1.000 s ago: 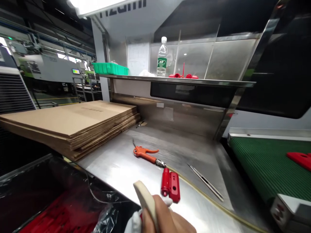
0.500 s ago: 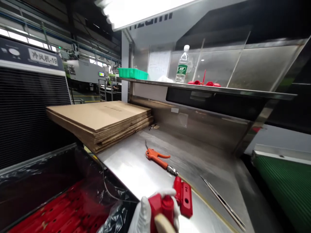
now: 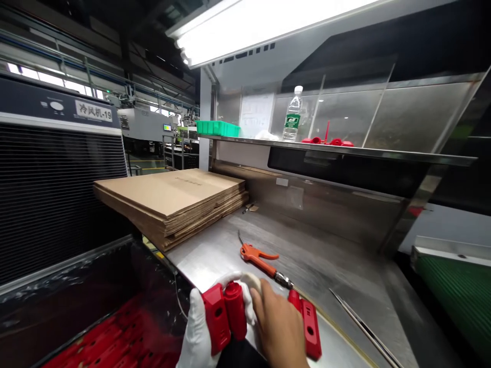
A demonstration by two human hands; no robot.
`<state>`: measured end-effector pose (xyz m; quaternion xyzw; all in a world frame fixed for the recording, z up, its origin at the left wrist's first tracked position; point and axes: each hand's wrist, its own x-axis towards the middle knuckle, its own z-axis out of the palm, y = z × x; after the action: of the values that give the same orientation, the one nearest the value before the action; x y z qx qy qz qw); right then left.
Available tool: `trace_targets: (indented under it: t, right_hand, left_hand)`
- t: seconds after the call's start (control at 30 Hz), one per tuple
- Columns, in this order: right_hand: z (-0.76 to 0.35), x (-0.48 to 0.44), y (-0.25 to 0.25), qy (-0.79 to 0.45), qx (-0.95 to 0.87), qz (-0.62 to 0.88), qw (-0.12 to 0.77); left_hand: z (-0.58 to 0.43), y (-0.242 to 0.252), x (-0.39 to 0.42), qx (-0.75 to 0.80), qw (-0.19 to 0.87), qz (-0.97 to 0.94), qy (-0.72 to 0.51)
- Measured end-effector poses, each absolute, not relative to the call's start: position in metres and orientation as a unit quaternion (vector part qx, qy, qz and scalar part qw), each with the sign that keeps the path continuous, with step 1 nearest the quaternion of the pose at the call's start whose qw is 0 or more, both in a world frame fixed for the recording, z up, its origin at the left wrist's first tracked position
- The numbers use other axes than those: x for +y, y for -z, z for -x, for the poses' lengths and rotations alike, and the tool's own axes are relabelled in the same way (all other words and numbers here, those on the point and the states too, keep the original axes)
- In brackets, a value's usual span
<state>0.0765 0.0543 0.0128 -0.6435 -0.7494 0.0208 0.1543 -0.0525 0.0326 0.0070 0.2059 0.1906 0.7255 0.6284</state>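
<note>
My left hand [image 3: 195, 327], in a white glove, grips a red plastic part [image 3: 218, 319] made of a flat block with a hole and a cylinder beside it. Its gloved fingers wrap behind and round the right side of the part. Close against them is my bare right hand [image 3: 282, 322], fingers bent together, with a cream-coloured cover at one fingertip near the cylinder's top. Whatever its fingers hold is hidden. A second red plastic part [image 3: 311, 329] lies on the metal bench just right of my right hand, partly covered by it.
An orange air blow gun [image 3: 259, 258] and long metal tweezers [image 3: 360, 324] lie on the bench [image 3: 307, 245]. Cardboard sheets [image 3: 172, 191] are stacked at left. A black-lined bin [image 3: 115, 276] holds many red parts. The shelf [image 3: 402, 156] carries a bottle [image 3: 293, 115] and a green tray [image 3: 218, 128].
My right hand has come into fuller view beside the left. The held red part has turned so its flat block and cylinder face me. The whole view has shifted slightly.
</note>
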Motion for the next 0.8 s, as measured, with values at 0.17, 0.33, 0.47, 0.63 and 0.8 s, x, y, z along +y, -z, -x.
trace_targets:
  t: [0.17, 0.33, 0.47, 0.63, 0.8]
  right_hand:
    - [-0.08, 0.116, -0.038, -0.039, -0.762, 0.641, 0.091]
    - [-0.121, 0.175, -0.035, -0.052, -0.78, 0.623, 0.03]
    - [-0.121, 0.206, -0.017, -0.078, -0.797, 0.599, 0.021]
    - [-0.118, 0.213, -0.019, -0.067, -0.809, 0.577, 0.091]
    - [-0.142, 0.219, -0.054, -0.088, -0.781, 0.589, 0.19]
  left_hand:
    - [0.066, 0.012, 0.049, 0.159, 0.656, -0.194, -0.712]
    - [0.076, 0.015, 0.065, 0.212, 0.644, -0.142, -0.721]
    - [0.078, 0.019, 0.072, 0.303, 0.617, -0.09, -0.72]
    - [0.084, 0.017, 0.07, 0.306, 0.596, -0.106, -0.735]
    - [0.087, -0.001, 0.066, 0.288, 0.591, -0.094, -0.748]
